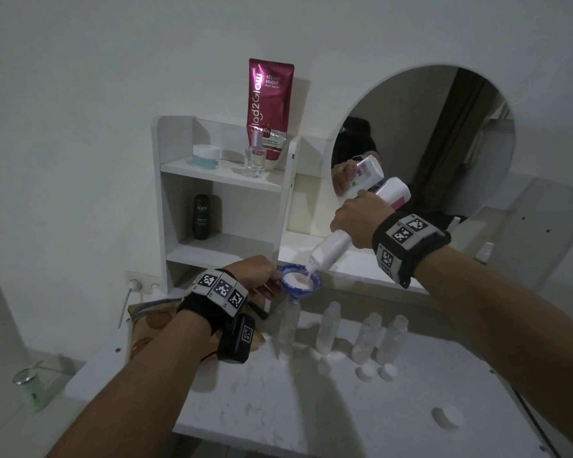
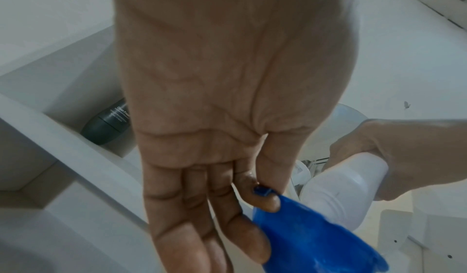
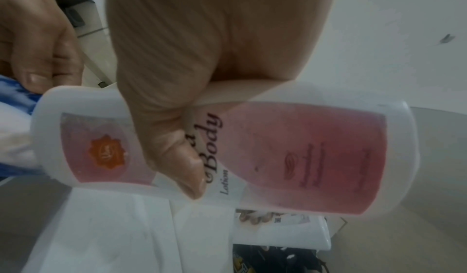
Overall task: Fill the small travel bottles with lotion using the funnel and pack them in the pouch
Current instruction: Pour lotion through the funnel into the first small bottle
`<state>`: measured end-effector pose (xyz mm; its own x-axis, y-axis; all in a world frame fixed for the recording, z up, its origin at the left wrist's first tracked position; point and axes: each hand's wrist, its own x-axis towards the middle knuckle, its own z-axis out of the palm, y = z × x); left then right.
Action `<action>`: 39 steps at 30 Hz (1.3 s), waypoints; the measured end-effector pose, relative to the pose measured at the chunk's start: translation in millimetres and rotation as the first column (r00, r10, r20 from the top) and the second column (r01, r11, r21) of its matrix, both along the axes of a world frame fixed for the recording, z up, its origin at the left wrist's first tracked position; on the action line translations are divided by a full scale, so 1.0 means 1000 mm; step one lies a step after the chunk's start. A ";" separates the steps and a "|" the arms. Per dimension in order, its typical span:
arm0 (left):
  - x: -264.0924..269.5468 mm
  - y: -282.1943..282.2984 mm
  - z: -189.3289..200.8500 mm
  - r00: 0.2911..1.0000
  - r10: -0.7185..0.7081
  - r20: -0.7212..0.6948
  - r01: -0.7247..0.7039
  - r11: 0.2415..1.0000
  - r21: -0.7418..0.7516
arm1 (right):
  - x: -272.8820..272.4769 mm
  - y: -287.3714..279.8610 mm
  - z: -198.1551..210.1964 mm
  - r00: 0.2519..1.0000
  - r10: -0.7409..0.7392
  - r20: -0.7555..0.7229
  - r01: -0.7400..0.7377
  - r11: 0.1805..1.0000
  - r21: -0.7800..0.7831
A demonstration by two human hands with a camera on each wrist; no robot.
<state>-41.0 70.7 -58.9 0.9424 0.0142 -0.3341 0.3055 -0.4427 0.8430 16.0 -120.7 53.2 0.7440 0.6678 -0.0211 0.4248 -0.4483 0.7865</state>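
Observation:
My left hand [image 1: 272,278] pinches the tab of the blue funnel [image 1: 300,281] between thumb and forefinger [image 2: 267,201]; its other fingers are straight. The funnel [image 2: 316,241] sits in the neck of a clear travel bottle [image 1: 288,330] and holds a pool of pale pink lotion. My right hand [image 1: 353,223] grips the white lotion bottle [image 1: 333,247], tipped nozzle-down over the funnel, thumb across its pink label [image 3: 303,153]. Three more clear bottles [image 1: 366,338] stand uncapped to the right, white caps [image 1: 376,372] in front of them. The patterned pouch [image 1: 146,325] lies under my left wrist.
A white shelf unit [image 1: 172,180] behind the funnel carries a red tube [image 1: 268,107], a jar, a glass bottle and a black bottle [image 1: 201,217]. A round mirror [image 1: 444,120] hangs at the right. Another white cap [image 1: 449,416] lies near the table's front right. A green glass [image 1: 30,388] stands low at the left.

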 end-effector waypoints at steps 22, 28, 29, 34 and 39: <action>0.000 -0.001 0.001 0.999 -0.035 0.018 0.033 0.996 0.088 | 0.007 -0.014 -0.012 0.997 -0.048 -0.061 0.055 0.992 0.118; 0.001 -0.001 0.000 0.999 -0.031 0.026 0.028 0.994 0.106 | 0.008 -0.027 -0.022 0.981 -0.110 -0.158 0.155 0.938 0.309; 0.001 -0.001 0.000 0.999 -0.033 0.028 0.029 0.994 0.110 | 0.008 -0.029 -0.024 0.974 -0.126 -0.190 0.189 0.913 0.362; 0.002 0.000 0.000 0.999 -0.027 0.033 0.023 0.992 0.126 | 0.008 -0.042 -0.032 0.924 -0.132 -0.360 0.324 0.770 0.550; 0.002 0.000 0.001 1.000 -0.023 0.018 0.021 0.993 0.119 | 0.007 -0.053 -0.039 0.885 -0.054 -0.463 0.393 0.621 0.678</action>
<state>-39.1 70.8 -58.2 0.9491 0.0324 -0.3133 0.2793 -0.5466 0.7894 23.1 -173.2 14.0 0.9153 0.3911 0.0962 0.3970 -0.9164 -0.0518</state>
